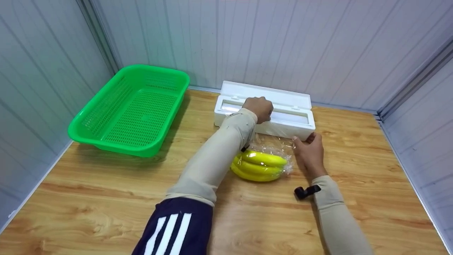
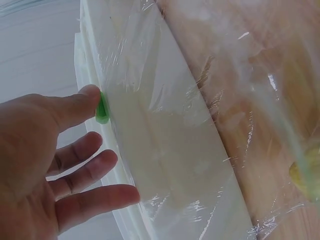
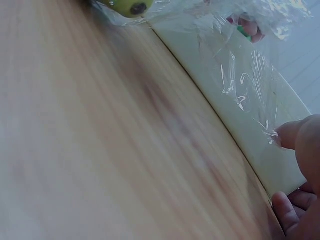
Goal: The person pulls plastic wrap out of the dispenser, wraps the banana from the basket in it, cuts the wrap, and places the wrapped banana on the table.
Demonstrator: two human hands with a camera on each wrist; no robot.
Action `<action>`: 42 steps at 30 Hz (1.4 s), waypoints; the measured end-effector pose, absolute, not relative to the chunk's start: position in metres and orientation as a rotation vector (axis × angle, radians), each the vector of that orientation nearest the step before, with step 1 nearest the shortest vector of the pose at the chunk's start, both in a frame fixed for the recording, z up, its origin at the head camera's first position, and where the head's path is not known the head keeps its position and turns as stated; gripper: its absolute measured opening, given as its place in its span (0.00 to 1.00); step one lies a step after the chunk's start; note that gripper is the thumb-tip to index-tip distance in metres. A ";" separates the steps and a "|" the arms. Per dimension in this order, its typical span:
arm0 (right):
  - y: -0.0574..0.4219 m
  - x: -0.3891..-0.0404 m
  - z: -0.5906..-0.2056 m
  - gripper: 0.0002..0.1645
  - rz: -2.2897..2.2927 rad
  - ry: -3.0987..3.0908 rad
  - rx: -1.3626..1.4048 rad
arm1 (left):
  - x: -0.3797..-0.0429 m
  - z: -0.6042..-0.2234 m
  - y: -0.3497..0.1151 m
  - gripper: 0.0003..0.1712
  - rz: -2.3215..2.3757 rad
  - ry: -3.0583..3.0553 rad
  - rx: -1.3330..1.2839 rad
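Observation:
A white cling film dispenser (image 1: 279, 127) lies on the table with its long lid raised at the back. My left hand (image 1: 259, 109) reaches over its top, thumb and finger at a small green slider (image 2: 102, 108) on the front upper edge; the other fingers extend loosely. Clear cling film (image 2: 150, 75) drapes down the box's front and around a bunch of yellow bananas (image 1: 260, 166) just before it. At the box's right end, my right hand (image 1: 311, 152) grips the corner, the thumb pressing gathered film against the front face and fingers curled by the lower edge.
A green perforated basket (image 1: 155, 150) stands to the left on the wooden table (image 1: 106, 198). Pale panel walls (image 1: 198, 42) enclose the table at the back and both sides, the dispenser close to the back one.

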State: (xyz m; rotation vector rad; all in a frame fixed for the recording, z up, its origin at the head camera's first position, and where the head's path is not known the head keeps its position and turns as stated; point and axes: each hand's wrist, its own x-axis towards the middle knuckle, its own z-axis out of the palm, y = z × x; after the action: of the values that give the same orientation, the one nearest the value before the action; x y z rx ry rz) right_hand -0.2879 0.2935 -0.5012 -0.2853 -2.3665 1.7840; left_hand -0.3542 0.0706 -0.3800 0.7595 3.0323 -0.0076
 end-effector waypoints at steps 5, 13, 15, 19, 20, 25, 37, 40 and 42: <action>0.295 -0.286 -0.500 0.41 1.707 -2.410 -0.271 | -0.350 -0.378 0.073 0.11 -0.060 3.028 0.759; 0.295 -0.288 -0.498 0.41 1.621 -2.470 -0.252 | -0.347 -0.374 0.073 0.08 0.002 3.050 0.696; 0.294 -0.288 -0.498 0.42 1.647 -2.462 -0.258 | -0.347 -0.373 0.073 0.08 0.017 3.047 0.679; 0.292 -0.289 -0.499 0.42 1.683 -2.436 -0.269 | -0.348 -0.374 0.070 0.08 0.044 3.037 0.662; 0.292 -0.289 -0.499 0.42 1.689 -2.431 -0.269 | -0.348 -0.374 0.070 0.08 0.050 3.033 0.664; 0.290 -0.289 -0.499 0.41 1.784 -2.386 -0.271 | -0.351 -0.375 0.063 0.08 0.093 3.024 0.676; 0.296 -0.289 -0.496 0.42 1.802 -2.378 -0.296 | -0.350 -0.378 0.049 0.10 0.099 3.062 0.738; 0.296 -0.288 -0.497 0.42 1.840 -2.353 -0.301 | -0.349 -0.380 0.046 0.12 0.079 3.057 0.735; 0.297 -0.288 -0.497 0.42 1.819 -2.368 -0.302 | -0.349 -0.381 0.046 0.12 0.138 3.037 0.699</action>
State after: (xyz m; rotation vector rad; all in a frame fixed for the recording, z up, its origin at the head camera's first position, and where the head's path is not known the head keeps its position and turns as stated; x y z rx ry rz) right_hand -0.2883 0.2966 -0.4968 -0.3018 -2.3681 1.8188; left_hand -0.3493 0.0457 -0.3806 0.6991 3.0365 0.1376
